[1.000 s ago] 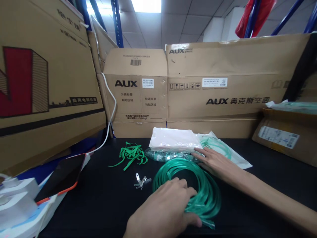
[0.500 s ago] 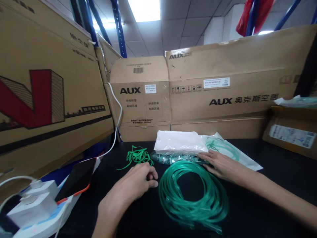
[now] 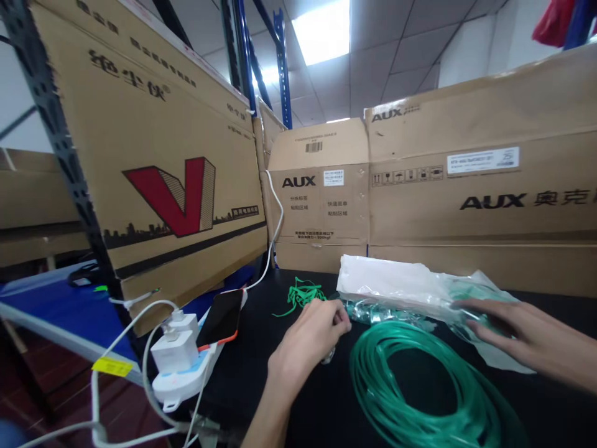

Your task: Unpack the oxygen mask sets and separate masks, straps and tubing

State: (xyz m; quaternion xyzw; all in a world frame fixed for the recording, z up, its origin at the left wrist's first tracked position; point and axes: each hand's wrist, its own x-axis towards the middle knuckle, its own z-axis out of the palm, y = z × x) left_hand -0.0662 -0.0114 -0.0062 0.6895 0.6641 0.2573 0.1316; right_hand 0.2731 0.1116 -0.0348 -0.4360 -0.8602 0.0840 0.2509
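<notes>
My left hand (image 3: 312, 333) is on the black table with its fingers curled closed. A small shiny bit shows beneath it, too little of it to name. Just behind the hand lies a tangle of thin green strips (image 3: 303, 294). My right hand (image 3: 522, 326) is slightly blurred, its fingers stretched out and apart over a clear bag with green tubing (image 3: 471, 292). Between the hands and nearer to me lies a large coil of green translucent tubing (image 3: 373, 379). A white packet (image 3: 387, 278) rests behind the coil on a shiny clear plastic bag (image 3: 382, 313).
Large cardboard boxes (image 3: 321, 218) wall off the back of the table (image 3: 261, 373). At the left stand a power strip with white plugs (image 3: 175, 351) and a phone with an orange edge (image 3: 224, 317). A white cable (image 3: 280, 214) runs up from there.
The view has swung left. My right hand has moved away from the white packet's corner, rightward onto the bag with tubing. My left hand stays beside the green strips.
</notes>
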